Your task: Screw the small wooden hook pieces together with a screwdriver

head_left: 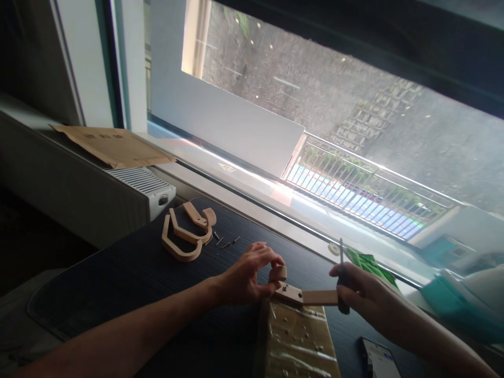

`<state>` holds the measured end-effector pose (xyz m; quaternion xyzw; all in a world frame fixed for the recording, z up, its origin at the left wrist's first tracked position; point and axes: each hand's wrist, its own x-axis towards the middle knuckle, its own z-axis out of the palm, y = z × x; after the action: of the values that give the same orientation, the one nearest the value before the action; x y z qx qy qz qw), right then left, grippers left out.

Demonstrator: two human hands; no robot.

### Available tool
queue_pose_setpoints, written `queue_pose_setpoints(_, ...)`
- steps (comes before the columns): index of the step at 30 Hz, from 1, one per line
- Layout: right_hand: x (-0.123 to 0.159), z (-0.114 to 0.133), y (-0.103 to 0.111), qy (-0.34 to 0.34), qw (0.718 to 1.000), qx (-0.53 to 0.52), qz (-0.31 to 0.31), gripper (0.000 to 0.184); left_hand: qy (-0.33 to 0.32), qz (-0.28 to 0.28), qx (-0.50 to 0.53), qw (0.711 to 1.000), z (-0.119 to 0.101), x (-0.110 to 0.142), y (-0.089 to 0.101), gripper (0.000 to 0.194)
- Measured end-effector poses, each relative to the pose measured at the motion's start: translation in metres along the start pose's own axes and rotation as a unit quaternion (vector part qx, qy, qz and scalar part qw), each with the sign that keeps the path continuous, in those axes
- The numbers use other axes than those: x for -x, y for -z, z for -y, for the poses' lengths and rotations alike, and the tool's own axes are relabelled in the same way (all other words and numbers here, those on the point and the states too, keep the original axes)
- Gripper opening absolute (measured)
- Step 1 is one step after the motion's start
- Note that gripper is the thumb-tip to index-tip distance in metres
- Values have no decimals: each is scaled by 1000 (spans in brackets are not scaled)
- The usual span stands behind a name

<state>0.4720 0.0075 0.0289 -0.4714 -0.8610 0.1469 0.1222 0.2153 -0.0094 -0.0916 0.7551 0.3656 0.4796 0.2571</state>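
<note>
My left hand (255,273) pinches the curled end of a pale wooden hook (321,297) between thumb and fingers. The hook's flat part, with a dark hole and what looks like a small screw in it, lies over the far edge of a box wrapped in brown tape (299,336). My right hand (360,289) is closed around the dark handle of a screwdriver (342,278), its thin shaft pointing up. The hook's straight end reaches the screwdriver handle; whether they touch I cannot tell. Several similar wooden hooks (179,254) lie on the dark table, with loose screws (226,244) beside them.
A phone (380,357) lies right of the taped box. Near the window sill are a green cloth (370,268) and a roll of tape (334,249). A brown paper envelope (118,147) rests on the white radiator (161,197) at the left. The window borders the table's far side.
</note>
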Motion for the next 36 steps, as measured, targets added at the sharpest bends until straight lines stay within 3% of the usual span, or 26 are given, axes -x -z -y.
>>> queue_pose_setpoints(3,2,-3,9,26,996,53,60,41,-97,-6,-110,989,-3,0,2,22)
queue_pose_setpoints(6,-2,-2,13,55,995,77,42,40,-132,-9,-173,976,-3,1,4,21)
queue_pose_setpoints(11,-18,22,12,97,988,87,81,23,-130,-17,-198,971,-2,2,4,24)
queue_pose_setpoints(15,-28,40,11,135,980,98,112,24,-132,-23,-200,971,-3,2,3,23)
queue_pose_setpoints(36,-41,54,8,200,958,153,139,26,-130,-22,-206,970,-1,2,2,24)
